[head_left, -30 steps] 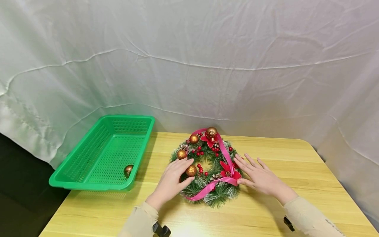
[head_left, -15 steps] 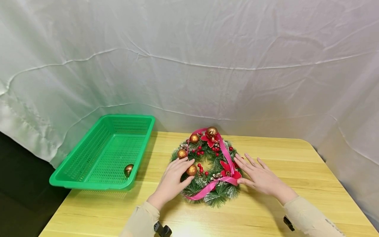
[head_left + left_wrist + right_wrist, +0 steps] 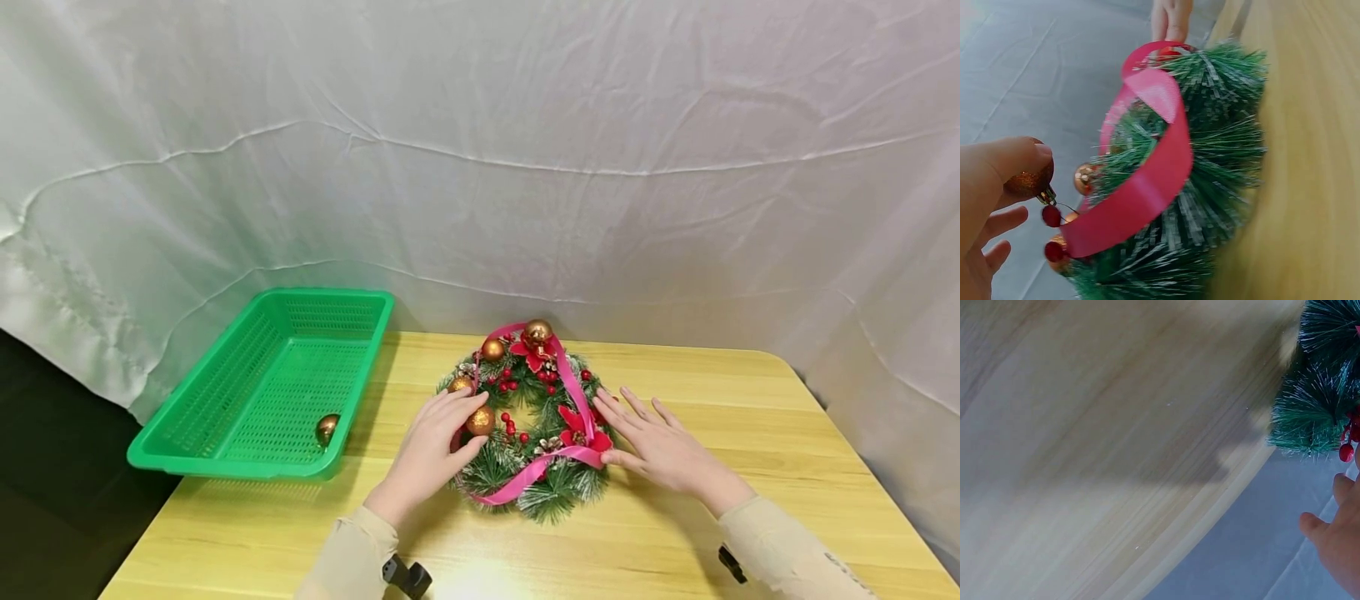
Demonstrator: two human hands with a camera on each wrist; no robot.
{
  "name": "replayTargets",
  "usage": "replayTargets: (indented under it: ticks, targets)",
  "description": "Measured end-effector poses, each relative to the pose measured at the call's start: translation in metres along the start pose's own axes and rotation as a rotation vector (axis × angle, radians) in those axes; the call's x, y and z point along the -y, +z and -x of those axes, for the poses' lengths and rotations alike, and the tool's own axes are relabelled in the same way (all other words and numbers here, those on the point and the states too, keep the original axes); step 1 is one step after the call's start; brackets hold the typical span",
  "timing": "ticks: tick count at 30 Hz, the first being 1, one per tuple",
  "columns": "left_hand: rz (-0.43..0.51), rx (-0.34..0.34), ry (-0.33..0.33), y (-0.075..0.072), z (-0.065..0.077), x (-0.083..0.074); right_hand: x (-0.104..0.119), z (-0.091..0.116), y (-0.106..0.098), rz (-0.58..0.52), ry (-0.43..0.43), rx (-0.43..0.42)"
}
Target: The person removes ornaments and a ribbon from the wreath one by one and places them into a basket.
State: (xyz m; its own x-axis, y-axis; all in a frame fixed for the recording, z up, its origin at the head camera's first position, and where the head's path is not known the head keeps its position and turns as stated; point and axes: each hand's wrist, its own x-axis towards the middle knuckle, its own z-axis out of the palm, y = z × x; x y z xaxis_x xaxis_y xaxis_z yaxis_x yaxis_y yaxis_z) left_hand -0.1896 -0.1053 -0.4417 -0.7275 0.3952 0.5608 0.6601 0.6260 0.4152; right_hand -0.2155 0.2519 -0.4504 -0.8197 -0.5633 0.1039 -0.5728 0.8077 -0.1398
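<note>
A green wreath (image 3: 551,498) with frosted tips lies on the table, trimmed with pink ribbon (image 3: 573,392), red flowers and berries. My left hand (image 3: 427,454) is at its left side and holds a glittery copper bauble (image 3: 481,421) between thumb and fingers. From the left wrist view, this bauble (image 3: 1027,181) has a gold cap with a thin wire or string, and the thumb lies across it. Another glittery bauble (image 3: 460,384) is partly hidden behind the fingers. My right hand (image 3: 663,446) rests at the wreath's right edge, fingers spread and straight, near a red flower (image 3: 581,429).
On the left stands a green perforated basket (image 3: 153,454) with one shiny copper bauble (image 3: 326,429) inside. Two more baubles, one shiny (image 3: 537,333), sit at the wreath's far side. Grey cloth (image 3: 525,208) hangs behind the wooden table (image 3: 750,400).
My left hand has shifted slightly left and away from me, and the bauble it holds has moved a little with it. The right hand has stayed in place.
</note>
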Motion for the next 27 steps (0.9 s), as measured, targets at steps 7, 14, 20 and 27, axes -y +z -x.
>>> replayTargets:
  ticks: [7, 14, 20, 27]
  targets:
    - [-0.037, -0.024, -0.022, -0.017, -0.001, 0.002, 0.001, -0.001, -0.002, 0.003, 0.006, 0.013]
    - [-0.05, -0.057, -0.084, -0.028, 0.004, 0.008, 0.0, 0.0, 0.001, 0.002, -0.002, -0.003]
    - [-0.075, -0.086, -0.129, -0.036, 0.011, 0.015, 0.0, 0.0, 0.001, -0.004, 0.001, -0.001]
    - [-0.045, -0.079, -0.155, -0.038, 0.02, 0.018, -0.001, 0.0, 0.002, -0.009, 0.019, 0.02]
